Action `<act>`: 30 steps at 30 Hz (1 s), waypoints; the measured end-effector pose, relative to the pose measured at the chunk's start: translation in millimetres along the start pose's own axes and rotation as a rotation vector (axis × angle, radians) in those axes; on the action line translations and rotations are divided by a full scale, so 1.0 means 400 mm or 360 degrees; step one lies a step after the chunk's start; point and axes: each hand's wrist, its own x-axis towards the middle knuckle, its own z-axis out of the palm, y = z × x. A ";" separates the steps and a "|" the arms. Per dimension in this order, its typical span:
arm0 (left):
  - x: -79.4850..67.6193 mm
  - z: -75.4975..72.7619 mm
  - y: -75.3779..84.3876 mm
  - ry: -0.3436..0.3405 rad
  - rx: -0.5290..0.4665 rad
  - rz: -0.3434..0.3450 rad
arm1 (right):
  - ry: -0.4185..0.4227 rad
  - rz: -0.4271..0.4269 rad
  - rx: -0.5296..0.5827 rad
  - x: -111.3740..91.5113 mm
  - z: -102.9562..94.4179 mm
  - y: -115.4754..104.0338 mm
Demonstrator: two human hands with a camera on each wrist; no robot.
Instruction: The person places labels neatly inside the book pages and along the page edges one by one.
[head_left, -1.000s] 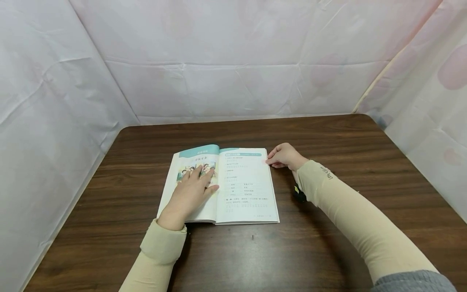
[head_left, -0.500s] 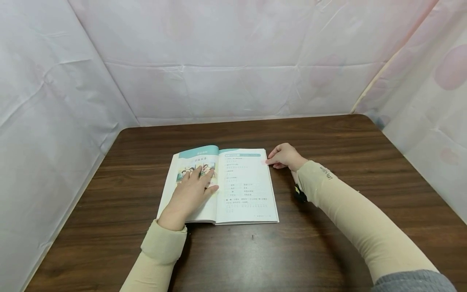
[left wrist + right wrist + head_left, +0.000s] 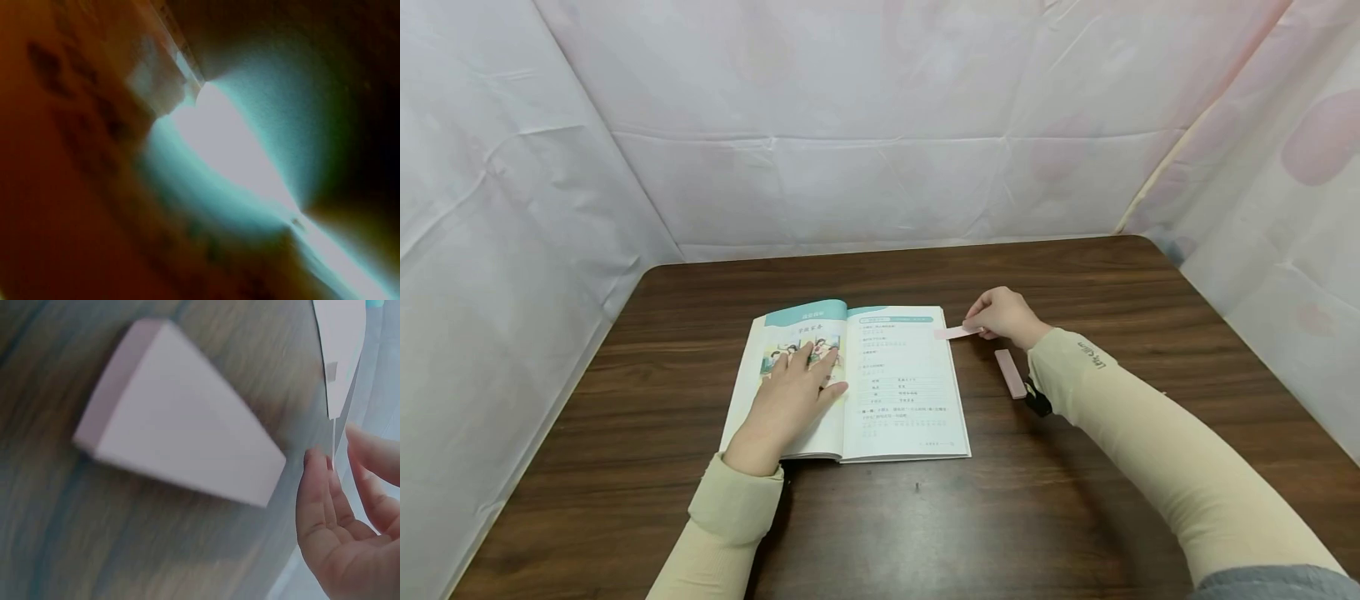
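Brn tbl (image 3: 880, 533): pink strip (image 3: 953, 332) in pinch of R hand (image 3: 1006, 317), L hand (image 3: 792, 396) spread on bk (image 3: 898, 429)

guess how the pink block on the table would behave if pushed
The pink block would probably slide rather than roll, since its faces look flat and its edges straight. It seems unlikely to tip, as it lies low along the table. It is probably light, being much smaller than the open book.
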 end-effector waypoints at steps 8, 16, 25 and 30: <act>0.003 0.000 -0.002 0.0008 0.0001 0.0006 | 0.0068 -0.0058 -0.0168 -0.019 -0.017 0.014; 0.007 0.001 -0.001 -0.0002 -0.0005 -0.0004 | 0.0166 -0.0178 -0.0334 -0.049 -0.036 0.037; 0.013 0.003 -0.003 0.0005 0.0004 0.0005 | 0.0213 -0.0275 -0.0408 -0.075 -0.043 0.069; 0.016 0.005 -0.002 0.0005 -0.0003 0.0005 | 0.0207 -0.0297 -0.0393 -0.096 -0.048 0.087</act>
